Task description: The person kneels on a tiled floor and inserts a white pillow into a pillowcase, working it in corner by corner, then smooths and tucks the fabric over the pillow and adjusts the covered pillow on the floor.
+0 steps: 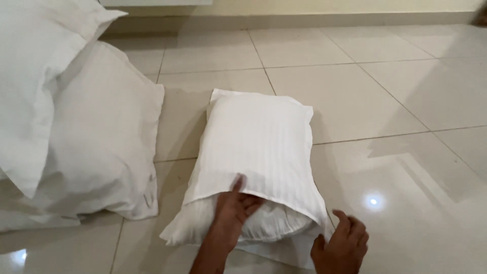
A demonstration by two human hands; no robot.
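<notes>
My right hand [341,243] hovers unclenched by the pillowcase [258,147] mouth, left hand [234,205] pushing the pillow [264,226] inside; next, tug the hem over.

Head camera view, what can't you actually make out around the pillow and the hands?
- Left hand: fingertips hidden under the pillowcase edge.
- Right hand: wrist cut off by the bottom edge; any grip on the cloth is unclear.
- Stacked pillows: cut off by the left edge.
- Dark object top right: cropped, blurred.
</notes>
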